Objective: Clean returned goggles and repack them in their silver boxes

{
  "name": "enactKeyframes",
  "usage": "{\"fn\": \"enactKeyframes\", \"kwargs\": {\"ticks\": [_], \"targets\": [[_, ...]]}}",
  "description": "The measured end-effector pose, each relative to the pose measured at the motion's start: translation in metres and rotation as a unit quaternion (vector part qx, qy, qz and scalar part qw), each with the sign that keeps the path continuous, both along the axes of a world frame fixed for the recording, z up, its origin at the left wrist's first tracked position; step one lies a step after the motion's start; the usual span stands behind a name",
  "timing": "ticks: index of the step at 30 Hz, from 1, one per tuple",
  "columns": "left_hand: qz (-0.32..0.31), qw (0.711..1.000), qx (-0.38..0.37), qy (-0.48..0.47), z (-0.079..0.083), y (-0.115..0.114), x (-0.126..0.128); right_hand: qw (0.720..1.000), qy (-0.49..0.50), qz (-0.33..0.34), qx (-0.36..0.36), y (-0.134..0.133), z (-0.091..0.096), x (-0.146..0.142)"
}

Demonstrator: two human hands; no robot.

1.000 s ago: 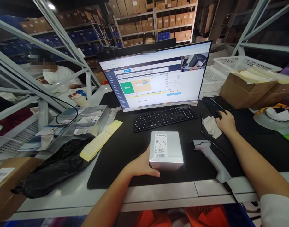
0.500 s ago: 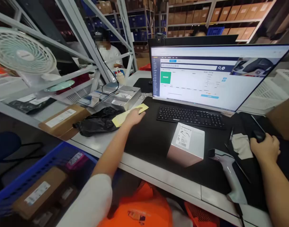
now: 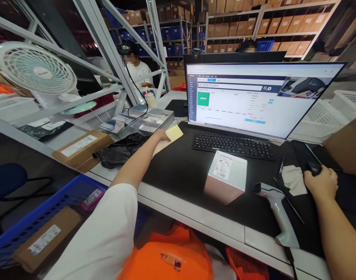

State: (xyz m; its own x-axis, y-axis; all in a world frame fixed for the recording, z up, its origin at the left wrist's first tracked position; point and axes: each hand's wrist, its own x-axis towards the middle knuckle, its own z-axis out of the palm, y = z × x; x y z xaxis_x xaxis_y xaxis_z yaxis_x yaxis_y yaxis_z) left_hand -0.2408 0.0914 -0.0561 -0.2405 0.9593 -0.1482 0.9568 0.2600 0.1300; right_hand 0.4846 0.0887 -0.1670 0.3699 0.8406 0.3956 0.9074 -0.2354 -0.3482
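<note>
Reaching across to the left side of the bench, the left hand lies on the near end of the yellow label strip. The strip sits at the left edge of the black mat, betw. the metal tray and the keyboard, w/ a black bag just beside it. Can't tell if that grip is pinched on the strip or only pressing it flat; the fingers are hidden. The right hand is cupped over the mouse, grip closed round it, near the scanner. The white box stands untouched mid-mat, in front of the keyboard.

The strip looks like thin paper on backing: v. light and floppy, and prob. creases or droops if lifted by one end. Its liner may slide on the mat. Best hold, I'd judge, is a pinch on a long edge near the middle, thumb under.
</note>
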Motion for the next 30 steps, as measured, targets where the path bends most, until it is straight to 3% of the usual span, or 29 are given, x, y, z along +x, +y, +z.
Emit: {"fn": "enactKeyframes", "kwargs": {"ticks": [4,8,10,13,14,16,18,20,22,24,27,30], "targets": [[0.026,0.999,0.004,-0.034,0.016,0.0,0.007,0.998,0.07,0.008,0.002,-0.006,0.003,-0.005],[0.007,0.994,0.07,-0.085,0.036,-0.019,0.026,0.99,0.064,0.015,0.126,-0.009,0.02,-0.014],[-0.015,0.987,0.116,-0.108,0.049,-0.036,0.04,0.976,0.05,0.024,0.21,-0.014,0.047,-0.027],[-0.067,0.962,0.191,-0.183,0.067,-0.067,0.073,0.96,0.057,0.067,0.265,-0.044,0.11,-0.076],[-0.084,0.943,0.222,-0.233,0.072,-0.077,0.087,0.958,0.073,0.115,0.253,-0.06,0.132,-0.101],[-0.117,0.894,0.269,-0.338,0.08,-0.096,0.118,0.936,0.066,0.275,0.21,-0.096,0.174,-0.16],[-0.148,0.852,0.282,-0.416,0.084,-0.113,0.148,0.884,0.04,0.427,0.188,-0.127,0.207,-0.223],[-0.178,0.831,0.279,-0.446,0.085,-0.124,0.173,0.835,0.011,0.525,0.164,-0.143,0.227,-0.276],[-0.209,0.829,0.291,-0.43,0.086,-0.132,0.189,0.832,-0.031,0.538,0.135,-0.144,0.236,-0.313],[-0.236,0.834,0.31,-0.39,0.087,-0.136,0.195,0.854,-0.068,0.506,0.105,-0.135,0.237,-0.335],[-0.267,0.844,0.327,-0.331,0.089,-0.139,0.193,0.872,-0.096,0.473,0.074,-0.12,0.233,-0.348],[-0.293,0.853,0.34,-0.267,0.089,-0.14,0.186,0.867,-0.104,0.481,0.077,-0.114,0.23,-0.353]]}}
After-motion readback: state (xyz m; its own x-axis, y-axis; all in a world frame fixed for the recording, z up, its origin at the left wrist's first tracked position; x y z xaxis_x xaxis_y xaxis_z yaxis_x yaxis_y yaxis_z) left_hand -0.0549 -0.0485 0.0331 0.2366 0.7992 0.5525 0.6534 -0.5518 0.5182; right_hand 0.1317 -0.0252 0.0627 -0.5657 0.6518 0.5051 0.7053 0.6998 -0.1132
